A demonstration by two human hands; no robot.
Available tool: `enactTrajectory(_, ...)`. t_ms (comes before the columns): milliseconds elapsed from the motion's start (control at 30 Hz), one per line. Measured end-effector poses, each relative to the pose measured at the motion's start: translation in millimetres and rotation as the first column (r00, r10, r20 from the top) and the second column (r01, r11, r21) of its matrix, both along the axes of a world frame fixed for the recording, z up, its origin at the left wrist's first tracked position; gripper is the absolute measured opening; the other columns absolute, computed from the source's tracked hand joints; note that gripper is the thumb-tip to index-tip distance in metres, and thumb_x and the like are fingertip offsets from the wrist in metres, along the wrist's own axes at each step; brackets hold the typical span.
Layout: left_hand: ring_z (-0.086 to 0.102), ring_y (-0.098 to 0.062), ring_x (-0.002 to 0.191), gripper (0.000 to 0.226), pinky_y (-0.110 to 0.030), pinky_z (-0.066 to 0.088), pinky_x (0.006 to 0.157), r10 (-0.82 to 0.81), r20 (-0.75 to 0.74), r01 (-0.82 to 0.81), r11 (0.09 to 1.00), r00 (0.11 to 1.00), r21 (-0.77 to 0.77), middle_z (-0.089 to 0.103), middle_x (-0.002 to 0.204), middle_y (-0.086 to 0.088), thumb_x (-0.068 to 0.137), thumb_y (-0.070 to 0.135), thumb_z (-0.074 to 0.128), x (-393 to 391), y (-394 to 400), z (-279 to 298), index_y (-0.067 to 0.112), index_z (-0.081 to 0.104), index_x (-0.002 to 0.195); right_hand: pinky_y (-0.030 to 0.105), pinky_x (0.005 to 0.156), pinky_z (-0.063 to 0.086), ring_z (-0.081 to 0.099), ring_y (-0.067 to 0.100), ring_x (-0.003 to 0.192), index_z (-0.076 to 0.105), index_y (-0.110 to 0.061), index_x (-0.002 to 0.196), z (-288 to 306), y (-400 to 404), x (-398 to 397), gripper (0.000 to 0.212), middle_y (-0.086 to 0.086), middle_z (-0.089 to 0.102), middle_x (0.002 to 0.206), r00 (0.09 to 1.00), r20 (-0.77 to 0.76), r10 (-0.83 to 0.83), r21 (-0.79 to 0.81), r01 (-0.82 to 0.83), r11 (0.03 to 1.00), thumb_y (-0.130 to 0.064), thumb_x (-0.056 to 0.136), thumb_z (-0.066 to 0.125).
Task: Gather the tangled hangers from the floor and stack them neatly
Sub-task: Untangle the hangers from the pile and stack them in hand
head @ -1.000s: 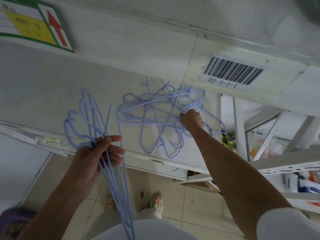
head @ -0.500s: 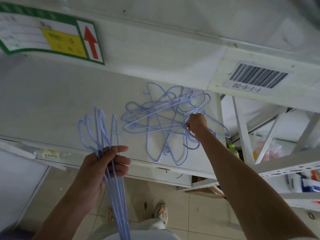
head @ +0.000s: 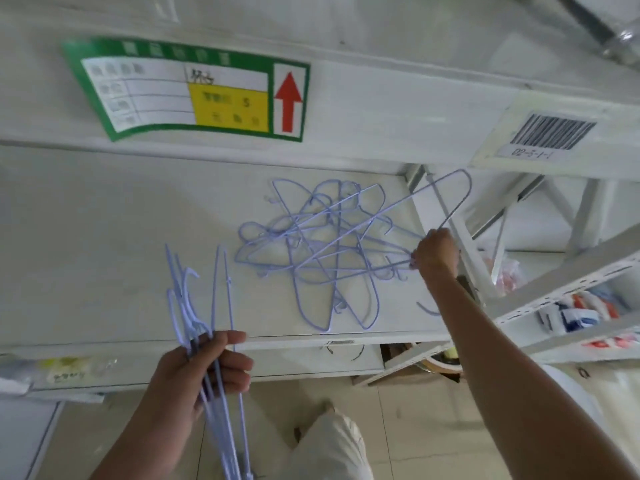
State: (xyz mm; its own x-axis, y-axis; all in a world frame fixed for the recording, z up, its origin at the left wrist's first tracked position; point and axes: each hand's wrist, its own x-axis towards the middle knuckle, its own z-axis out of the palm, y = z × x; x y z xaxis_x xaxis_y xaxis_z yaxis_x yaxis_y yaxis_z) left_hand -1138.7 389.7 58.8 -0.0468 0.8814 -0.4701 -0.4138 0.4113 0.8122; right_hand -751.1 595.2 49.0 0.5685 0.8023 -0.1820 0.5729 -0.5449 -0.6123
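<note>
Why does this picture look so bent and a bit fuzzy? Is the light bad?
Head view: the wide-angle lens bows the shelf edge and the green sign; the sign's small print and the barcode label are smeared; light is dim and flat, with only soft shadows; the lilac hangers and both hands, left, right, stay fairly clear.

lilac hangers (head: 322, 258), white shelf (head: 104, 237), green-bordered label (head: 187, 91) with red arrow (head: 288, 100)

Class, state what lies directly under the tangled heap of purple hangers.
The tangled hangers rest on a white shelf board. Its bare surface shows through the wire gaps; nothing else is visible beneath, though crossings hide small patches.
</note>
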Motion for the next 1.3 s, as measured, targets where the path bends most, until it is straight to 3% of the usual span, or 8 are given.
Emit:
enactTrajectory(133, 0.070, -0.033, 0.049, 0.028, -0.035, 0.058, 0.045, 0.007, 0.041, -0.005, 0.999, 0.999, -0.045, 0.070, 0.065, -0.030, 0.089, 0.016, 0.056, -5, -1, -4, -0.005, 0.072, 0.094, 0.053, 0.090, 0.058, 0.069, 0.041, 0.103, 0.057, -0.009, 0.115, 31, 8, 30, 0.024, 0.022, 0.070, 0.111, 0.963, 0.200, -0.183, 0.172, 0.149, 0.974, -0.016, 0.097, 0.042)
enactTrajectory(367, 0.071, -0.035, 0.052, 0.030, -0.040, 0.060, 0.046, 0.007, 0.040, -0.006, 0.999, 0.999, -0.039, 0.071, 0.070, -0.033, 0.085, 0.019, 0.057, -15, 0, -4, 0.000, 0.079, 0.086, 0.044, 0.090, 0.056, 0.069, 0.036, 0.102, 0.074, -0.025, 0.094, 57, 49, 19, 0.028, 0.010, 0.077, 0.106, 0.918, 0.329, 0.222, 0.178, -0.291, 0.940, -0.023, 0.090, 0.047)
enactTrajectory(533, 0.070, -0.038, 0.052, 0.030, -0.041, 0.058, 0.046, 0.005, 0.039, -0.001, 0.995, 0.999, -0.099, 0.068, 0.072, -0.037, 0.085, 0.018, 0.055, -19, -6, -19, -0.004, 0.074, 0.093, 0.031, 0.073, 0.046, 0.070, 0.028, 0.096, 0.068, -0.037, 0.091, 31, 79, -33, 0.036, -0.004, 0.077, 0.093, 0.648, 0.471, 0.598, -0.117, -0.626, 0.771, -0.060, 0.086, 0.041)
enactTrajectory(633, 0.072, -0.040, 0.056, 0.028, -0.044, 0.060, 0.048, 0.024, -0.004, -0.024, 0.991, 1.000, -0.128, 0.069, 0.077, -0.039, 0.086, 0.017, 0.055, -21, -14, -25, -0.003, 0.073, 0.096, 0.034, 0.079, 0.049, 0.068, 0.029, 0.101, 0.067, -0.039, 0.097, 5, 92, -56, 0.031, 0.002, 0.075, 0.098, 0.501, 0.486, 0.716, -0.209, -0.729, 0.652, -0.058, 0.093, 0.043)
enactTrajectory(833, 0.073, -0.038, 0.054, 0.030, -0.043, 0.061, 0.046, 0.111, -0.072, -0.122, 0.977, 0.991, -0.175, 0.071, 0.074, -0.037, 0.106, 0.011, 0.039, -23, -24, -36, -0.003, 0.066, 0.105, 0.032, 0.074, 0.043, 0.068, 0.026, 0.100, 0.068, -0.027, 0.093, -15, 123, -71, 0.040, 0.004, 0.072, 0.100, 0.437, 0.383, 0.814, -0.283, -0.783, 0.554, -0.042, 0.084, 0.032)
enactTrajectory(1000, 0.074, -0.035, 0.055, 0.031, -0.040, 0.062, 0.048, 0.177, -0.120, -0.193, 0.972, 0.977, -0.138, 0.072, 0.073, -0.033, 0.106, 0.008, 0.037, -2, -16, -30, -0.002, 0.067, 0.102, 0.031, 0.107, 0.045, 0.059, 0.022, 0.127, 0.064, -0.023, 0.132, -9, 133, -22, 0.044, 0.001, 0.065, 0.133, 0.334, 0.359, 0.872, -0.389, -0.795, 0.465, -0.009, 0.095, 0.046)
enactTrajectory(1167, 0.076, -0.031, 0.063, 0.032, -0.037, 0.064, 0.056, 0.213, -0.143, -0.214, 0.977, 0.967, 0.010, 0.076, 0.078, -0.027, 0.104, 0.011, 0.042, 25, -1, -19, 0.002, 0.073, 0.100, 0.044, 0.089, 0.055, 0.052, 0.024, 0.122, 0.052, -0.026, 0.136, -20, 110, 5, 0.048, 0.002, 0.050, 0.129, 0.094, 0.450, 0.888, -0.511, -0.788, 0.343, -0.025, 0.091, 0.068)
enactTrajectory(1300, 0.075, -0.025, 0.060, 0.033, -0.034, 0.064, 0.057, 0.239, -0.121, -0.231, 0.970, 0.963, 0.076, 0.077, 0.072, -0.018, 0.106, 0.008, 0.038, 46, 9, -21, 0.003, 0.070, 0.100, 0.041, 0.084, 0.057, 0.056, 0.024, 0.118, 0.053, -0.021, 0.131, -38, 94, -8, 0.047, 0.003, 0.054, 0.127, 0.159, 0.571, 0.805, -0.387, -0.813, 0.435, -0.035, 0.090, 0.070)
